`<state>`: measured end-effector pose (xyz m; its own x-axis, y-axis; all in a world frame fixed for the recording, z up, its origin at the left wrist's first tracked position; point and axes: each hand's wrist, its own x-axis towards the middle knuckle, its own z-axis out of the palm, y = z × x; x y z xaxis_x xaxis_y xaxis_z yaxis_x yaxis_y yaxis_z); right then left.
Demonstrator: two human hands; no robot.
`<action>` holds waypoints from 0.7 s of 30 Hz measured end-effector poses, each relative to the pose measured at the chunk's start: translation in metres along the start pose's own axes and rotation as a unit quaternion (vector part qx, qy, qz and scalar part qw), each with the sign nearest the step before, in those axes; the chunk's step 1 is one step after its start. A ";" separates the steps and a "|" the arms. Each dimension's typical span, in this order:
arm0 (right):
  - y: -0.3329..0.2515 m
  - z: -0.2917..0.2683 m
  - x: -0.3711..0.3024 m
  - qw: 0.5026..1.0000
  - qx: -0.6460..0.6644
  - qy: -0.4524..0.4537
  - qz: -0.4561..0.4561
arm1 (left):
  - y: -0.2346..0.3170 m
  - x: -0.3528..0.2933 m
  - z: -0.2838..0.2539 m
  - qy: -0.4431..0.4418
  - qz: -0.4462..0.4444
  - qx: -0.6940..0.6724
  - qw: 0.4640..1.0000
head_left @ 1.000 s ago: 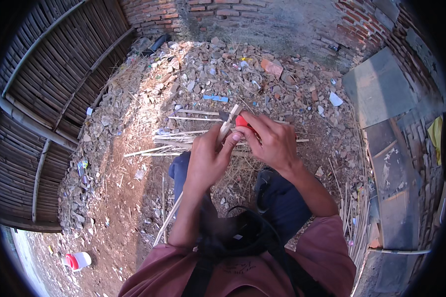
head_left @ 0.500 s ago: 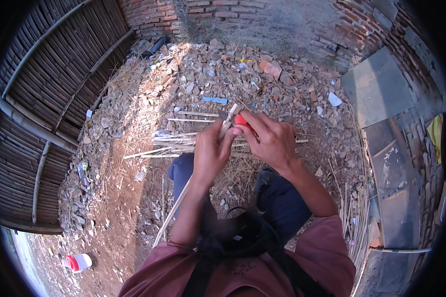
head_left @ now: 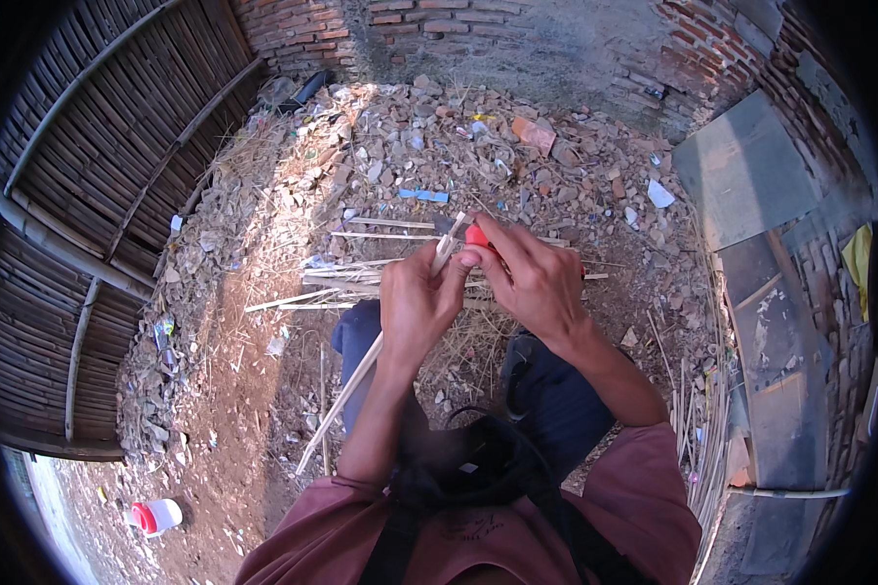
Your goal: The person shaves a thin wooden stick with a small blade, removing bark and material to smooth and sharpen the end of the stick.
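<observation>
My left hand (head_left: 412, 304) is closed around a long pale bamboo strip (head_left: 339, 402). The strip slants from its top end, just above my fingers, down past my left forearm. Wrapped in my right hand (head_left: 541, 283) is the red handle (head_left: 476, 237) of a knife, whose grey blade (head_left: 445, 224) meets the strip near its top end. My two thumbs are close together, and the fingers hide part of the handle. Several cut bamboo strips (head_left: 346, 283) lie on the ground just beyond my hands.
Rubble (head_left: 410, 146) and litter spread toward a brick wall (head_left: 517, 49). A bamboo-slat panel (head_left: 78, 146) stands at left. Boards (head_left: 751, 175) lean at right beside more long strips (head_left: 688, 429). A red-and-white container (head_left: 156, 517) lies at lower left. My bent knees are below my hands.
The strip has shifted a little in my left hand, and its lower end has swung slightly left and up. Both hands stay almost in place, with the blade still at the strip's top.
</observation>
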<state>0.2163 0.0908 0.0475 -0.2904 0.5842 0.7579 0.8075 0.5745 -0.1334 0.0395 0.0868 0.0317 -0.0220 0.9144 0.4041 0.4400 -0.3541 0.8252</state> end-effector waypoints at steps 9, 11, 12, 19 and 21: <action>0.007 -0.023 0.022 0.985 0.116 0.060 0.113 | 0.008 -0.004 -0.010 0.007 -0.039 0.066 0.997; 0.029 -0.011 0.015 0.965 0.193 0.033 0.174 | 0.016 -0.002 -0.016 -0.025 -0.043 0.030 0.998; 0.041 -0.007 0.012 0.935 0.269 0.006 0.232 | 0.016 -0.001 -0.016 -0.026 -0.041 0.029 0.998; 0.048 -0.004 0.010 0.735 0.563 -0.146 0.349 | 0.002 -0.003 -0.013 -0.140 -0.010 -0.061 0.988; 0.040 0.004 0.010 0.815 0.521 -0.113 0.227 | 0.002 -0.005 -0.010 -0.159 0.000 -0.086 0.983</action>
<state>0.2435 0.1219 0.0472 -0.2645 0.8954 0.3582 0.0184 0.3760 -0.9264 0.0318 0.0798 0.0357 0.2725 0.9198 0.2825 0.2807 -0.3568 0.8910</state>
